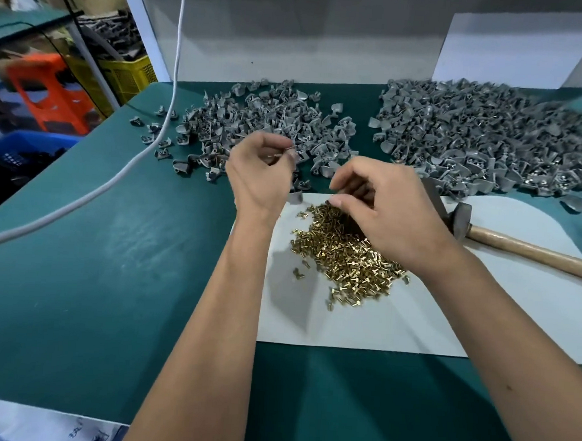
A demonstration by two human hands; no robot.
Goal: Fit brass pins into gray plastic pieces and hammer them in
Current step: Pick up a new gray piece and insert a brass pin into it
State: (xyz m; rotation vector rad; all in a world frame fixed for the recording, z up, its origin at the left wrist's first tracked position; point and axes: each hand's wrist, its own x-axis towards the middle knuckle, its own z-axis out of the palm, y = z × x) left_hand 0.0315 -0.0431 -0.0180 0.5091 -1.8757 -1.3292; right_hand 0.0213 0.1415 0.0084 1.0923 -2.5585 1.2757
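1. A sheet (361, 327) is laid on the table (109, 277), right of centre.
2. The pins (342, 257) are heaped on the sheet.
3. The hammer (486, 232) is laid right of the pins, partly on the sheet.
4. Two piles of pieces are set behind the sheet: the left pile (254, 126) and the right pile (492, 137).
5. A cable (115, 179) is draped across the table's left side.
6. Crates (128, 77) are stood beyond the table, at far left.

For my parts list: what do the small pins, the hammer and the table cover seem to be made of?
Pins: probably brass, with a shiny yellow-gold metallic glint. Hammer: a dull dark grey head, likely steel, on a pale brown handle with visible grain, so wood. Table cover: a matte teal mat with pale scuffs, perhaps rubber or vinyl; I cannot tell which.
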